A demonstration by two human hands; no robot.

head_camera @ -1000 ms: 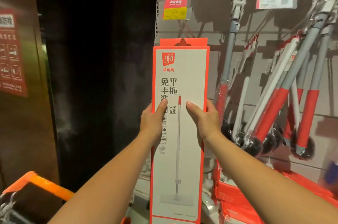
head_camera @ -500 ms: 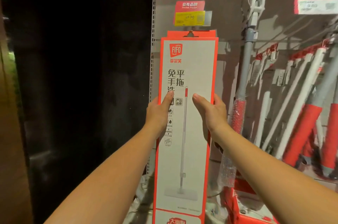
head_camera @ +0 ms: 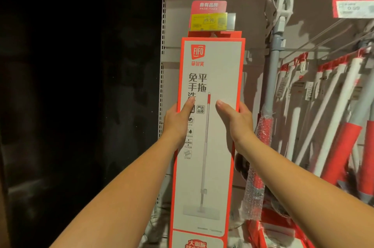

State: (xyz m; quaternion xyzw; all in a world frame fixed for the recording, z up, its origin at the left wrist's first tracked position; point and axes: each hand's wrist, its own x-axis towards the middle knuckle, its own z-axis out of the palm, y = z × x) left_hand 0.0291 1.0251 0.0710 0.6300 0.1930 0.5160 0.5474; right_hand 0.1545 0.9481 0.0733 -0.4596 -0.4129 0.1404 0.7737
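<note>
Shop shelving [head_camera: 255, 25] backs mop box [head_camera: 219, 166] gripped by left hand [head_camera: 177, 121] and right hand [head_camera: 238, 121].

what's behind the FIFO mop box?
Shelf back panel and an orange card edge peeking above. Fingers of left hand and right hand wrap behind the mop box, hidden.

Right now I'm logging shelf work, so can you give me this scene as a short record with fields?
place: shop aisle
box: tall, upright, mop pictured on its front
left hand: grips the box's left edge, thumb on the front
right hand: grips the box's right edge, thumb on the front
above box: yellow price tag
right of box: hanging mops
</note>
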